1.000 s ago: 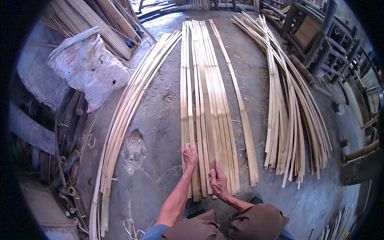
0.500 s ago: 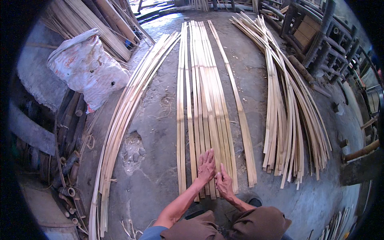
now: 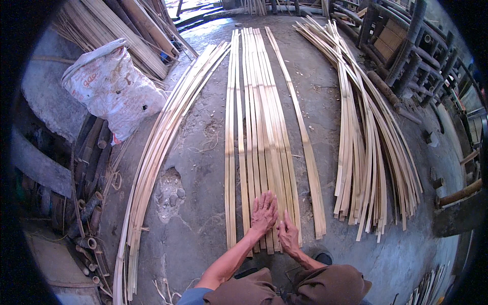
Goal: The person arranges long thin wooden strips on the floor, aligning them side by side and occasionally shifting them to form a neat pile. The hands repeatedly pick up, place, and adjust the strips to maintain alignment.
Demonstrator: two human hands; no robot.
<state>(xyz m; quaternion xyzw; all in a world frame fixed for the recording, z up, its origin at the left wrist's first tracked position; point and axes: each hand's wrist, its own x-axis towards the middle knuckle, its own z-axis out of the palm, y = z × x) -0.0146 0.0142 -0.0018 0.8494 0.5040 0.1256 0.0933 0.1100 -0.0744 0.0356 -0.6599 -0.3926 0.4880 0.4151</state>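
Bamboo strips (image 3: 269,127): central row, laid lengthwise on the concrete floor (image 3: 203,218); near ends run beneath and past the hands.
Left hand (image 3: 264,214): palm down, fingers extended across the strips, clamped on nothing.
Right hand (image 3: 288,235): just beside the left, fingers partly curled; cannot tell whether it pinches a strip.
Row margins: strip pair (image 3: 231,173) to the left and single strip (image 3: 311,178) to the right lie apart.
Handling advice: press evenly with flat fingers; align edges parallel, without overlap; avoid sliding skin along edges.
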